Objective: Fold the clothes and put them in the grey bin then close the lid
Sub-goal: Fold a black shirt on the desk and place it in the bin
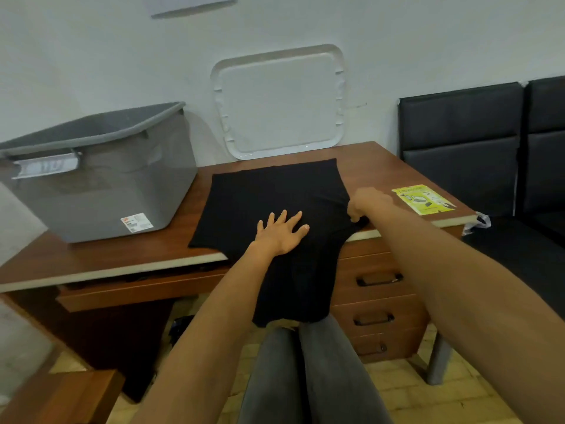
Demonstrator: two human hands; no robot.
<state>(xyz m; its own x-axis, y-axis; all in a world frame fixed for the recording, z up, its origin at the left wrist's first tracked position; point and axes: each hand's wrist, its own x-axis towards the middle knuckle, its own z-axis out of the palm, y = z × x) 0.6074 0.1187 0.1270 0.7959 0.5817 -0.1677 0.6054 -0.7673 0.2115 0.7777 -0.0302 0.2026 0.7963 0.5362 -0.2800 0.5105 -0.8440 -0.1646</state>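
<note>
So the black garment (pixel 275 191) is spread flat across the middle of the desk (pixel 122 258), with its lower part spilling over the near edge and hanging down toward your knees. Your left hand (pixel 282 232) lies flat on it, fingers straight and spread, pressing the cloth down just inside the near edge. Your right hand (pixel 365 203) is curled onto the garment's right side, also close to the near edge, and looks to be pinching a bit of fabric. The fingertips are tucked under, so I can't tell how much it has. The hands are apart with a stretch of cloth between them. My guess on handling: it's thin, soft, light stuff with zero stiffness, so it'll droop and bunch wherever you don't support it, and the hanging part will probably try to drag the rest off the smooth wood. Take it by edges and corners, not the middle, and keep one palm down as an anchor while the other carries the fold over. Nothing fragile, so grab firmly. The grey bin (pixel 97 185) sits open at the left end of the desk, and the lid (pixel 279 102) is propped against the wall at the far edge. A yellow leaflet (pixel 423 198) lies near the right edge, close to your right hand.
</note>
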